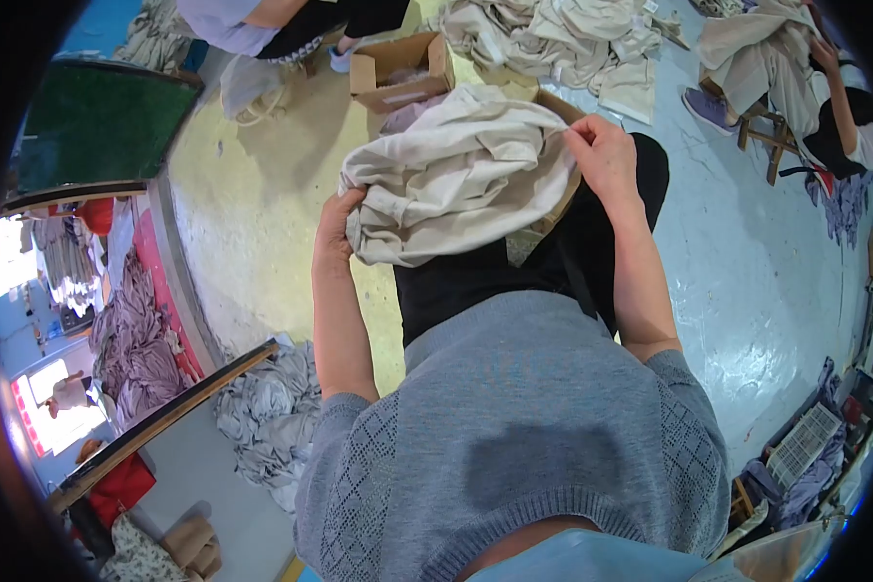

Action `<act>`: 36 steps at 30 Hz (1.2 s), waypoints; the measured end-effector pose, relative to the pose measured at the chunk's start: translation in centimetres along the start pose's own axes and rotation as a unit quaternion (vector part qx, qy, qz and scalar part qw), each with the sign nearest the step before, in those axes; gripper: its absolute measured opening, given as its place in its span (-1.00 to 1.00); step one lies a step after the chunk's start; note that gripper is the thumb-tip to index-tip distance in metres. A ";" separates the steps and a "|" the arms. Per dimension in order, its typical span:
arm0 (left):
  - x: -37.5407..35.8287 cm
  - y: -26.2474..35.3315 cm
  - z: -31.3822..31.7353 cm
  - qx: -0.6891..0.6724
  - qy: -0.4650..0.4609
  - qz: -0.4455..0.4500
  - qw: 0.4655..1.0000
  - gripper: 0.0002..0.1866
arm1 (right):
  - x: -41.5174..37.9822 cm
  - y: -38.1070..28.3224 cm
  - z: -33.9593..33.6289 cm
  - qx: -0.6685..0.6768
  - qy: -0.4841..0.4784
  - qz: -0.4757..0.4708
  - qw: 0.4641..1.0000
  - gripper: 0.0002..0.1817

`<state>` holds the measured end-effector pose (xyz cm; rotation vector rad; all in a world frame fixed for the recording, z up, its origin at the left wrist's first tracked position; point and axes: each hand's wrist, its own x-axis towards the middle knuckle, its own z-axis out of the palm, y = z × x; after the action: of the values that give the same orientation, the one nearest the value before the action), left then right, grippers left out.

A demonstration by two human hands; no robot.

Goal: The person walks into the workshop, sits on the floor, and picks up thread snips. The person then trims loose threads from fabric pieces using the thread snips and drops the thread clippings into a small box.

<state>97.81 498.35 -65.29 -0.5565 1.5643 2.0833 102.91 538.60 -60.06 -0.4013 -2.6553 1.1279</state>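
Garment: I see a bunched beige garment (456,175) lying on the lap, over black trousers (495,276), between both hands.
Writing: I can read no label, brand or print on the cloth from the head view.
Left hand pose: my left hand (335,233) sits at the lower left edge of the bundle, forearm running straight up from the grey knitted sleeve, fingers curled upward into the fabric.
Left grip: closed around a fold at the garment's edge; fingertips are buried in cloth, so I cannot tell how tightly.
Right hand pose: my right hand (603,155) is raised at the upper right of the bundle, wrist bent, forearm angled down toward the body.
Right grip: thumb and fingers pressed together, pinching a small ridge of the cloth at its top edge.
Box: an open cardboard box (400,70) stands on the floor just beyond the garment; any marking on it is too small to read.
Pile: more beige garments (563,39) lie heaped on the floor beyond the box.
Other people: one seated person (824,87) at upper right handles beige cloth; another person (281,24) sits at the top edge.
Floor left: a heap of grey cloth (267,417) lies beside a wooden-edged board.
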 end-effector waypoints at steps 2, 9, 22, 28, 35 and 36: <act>0.5 -0.5 -0.2 0.125 0.086 0.044 0.987 -0.59 | 0.3 -0.3 0.4 0.006 0.000 0.009 1.000 -0.85; -4.0 0.6 8.1 0.391 0.145 0.474 0.776 -0.66 | -0.2 0.2 2.1 0.046 0.029 0.048 0.997 -0.83; -3.7 -2.6 11.8 0.502 0.030 0.469 0.726 -0.69 | -7.7 -3.4 3.0 -0.071 -0.323 -0.074 0.941 -0.76; -4.7 -2.2 11.7 0.470 0.046 0.484 0.736 -0.72 | -7.8 -2.4 6.3 -0.011 -0.293 -0.111 0.950 -0.80; -6.8 -1.7 12.5 0.564 -0.061 0.482 0.668 -0.80 | -5.0 -1.5 0.4 0.146 -0.205 -0.059 0.966 -0.89; -6.5 -2.0 12.3 0.561 -0.057 0.465 0.682 -0.81 | -4.2 -1.0 -0.6 0.151 -0.175 -0.046 0.972 -0.88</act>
<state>103.76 509.83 -59.84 0.9815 2.9014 1.0341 106.88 536.89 -59.37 -0.0208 -2.6813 1.6735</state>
